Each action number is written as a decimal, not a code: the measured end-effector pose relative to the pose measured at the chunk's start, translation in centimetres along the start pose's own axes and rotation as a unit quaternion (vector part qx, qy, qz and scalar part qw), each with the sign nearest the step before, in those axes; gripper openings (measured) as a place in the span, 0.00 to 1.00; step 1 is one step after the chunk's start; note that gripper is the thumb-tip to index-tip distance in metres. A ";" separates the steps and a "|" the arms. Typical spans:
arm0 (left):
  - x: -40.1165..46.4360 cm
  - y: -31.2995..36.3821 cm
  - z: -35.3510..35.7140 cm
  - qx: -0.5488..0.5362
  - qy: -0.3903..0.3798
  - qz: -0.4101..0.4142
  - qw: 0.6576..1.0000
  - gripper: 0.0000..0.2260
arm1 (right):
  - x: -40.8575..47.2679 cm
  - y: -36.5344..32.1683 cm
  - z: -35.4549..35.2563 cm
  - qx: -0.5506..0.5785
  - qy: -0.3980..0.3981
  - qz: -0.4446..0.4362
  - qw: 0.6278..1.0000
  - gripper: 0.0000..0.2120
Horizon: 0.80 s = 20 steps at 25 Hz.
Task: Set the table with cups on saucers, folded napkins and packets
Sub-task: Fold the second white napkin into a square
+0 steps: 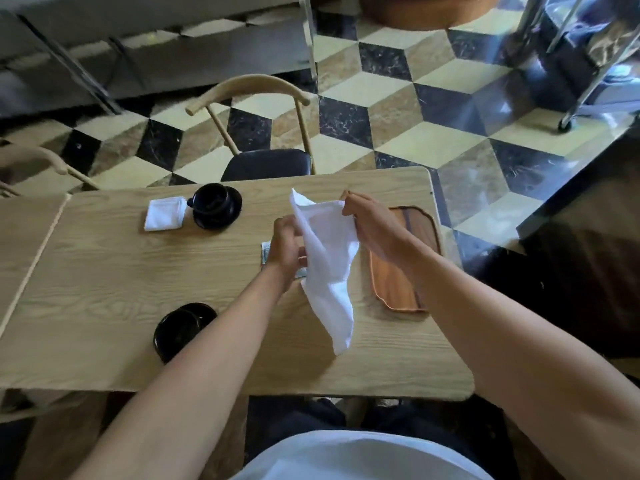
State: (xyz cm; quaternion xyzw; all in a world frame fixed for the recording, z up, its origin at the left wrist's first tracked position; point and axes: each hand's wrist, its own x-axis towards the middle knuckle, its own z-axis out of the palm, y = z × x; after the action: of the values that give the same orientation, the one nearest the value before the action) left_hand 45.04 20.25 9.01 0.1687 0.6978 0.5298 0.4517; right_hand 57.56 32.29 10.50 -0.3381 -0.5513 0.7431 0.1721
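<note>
A white cloth napkin (327, 268) hangs unfolded above the middle of the wooden table (104, 271). My right hand (367, 223) pinches its upper right corner. My left hand (285, 249) grips its left edge lower down. Under my left hand lie packets (266, 252), mostly hidden. At the far side a black cup (209, 202) stands on a black saucer (228, 216), with a folded white napkin (163, 213) to its left. At the near side a second black cup on a saucer (181, 329) is partly covered by my left forearm.
A wooden tray (401, 282) lies on the table's right part, under my right wrist. A chair (266, 161) with a black seat stands at the far edge. Another chair's arm (34, 164) shows at the left. A dark counter (588, 244) is to the right.
</note>
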 end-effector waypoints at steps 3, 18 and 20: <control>-0.7 1.6 -2.5 0.013 0.011 0.084 0.996 0.34 | -0.7 -2.7 1.5 -0.007 -0.056 -0.022 0.998 0.13; 0.0 13.7 -14.2 0.416 0.074 0.316 0.850 0.13 | 1.9 -18.0 -0.7 -0.252 0.099 -0.215 0.938 0.07; 0.3 16.5 -15.3 0.414 0.054 0.310 0.854 0.15 | 1.8 -20.0 -1.8 -0.229 0.148 -0.237 0.933 0.08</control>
State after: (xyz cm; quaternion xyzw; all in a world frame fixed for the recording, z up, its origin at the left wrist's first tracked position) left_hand 28.48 17.76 24.06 0.5181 0.7877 0.3131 0.1142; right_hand 55.15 41.32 28.39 -0.3339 -0.7389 0.4761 0.3404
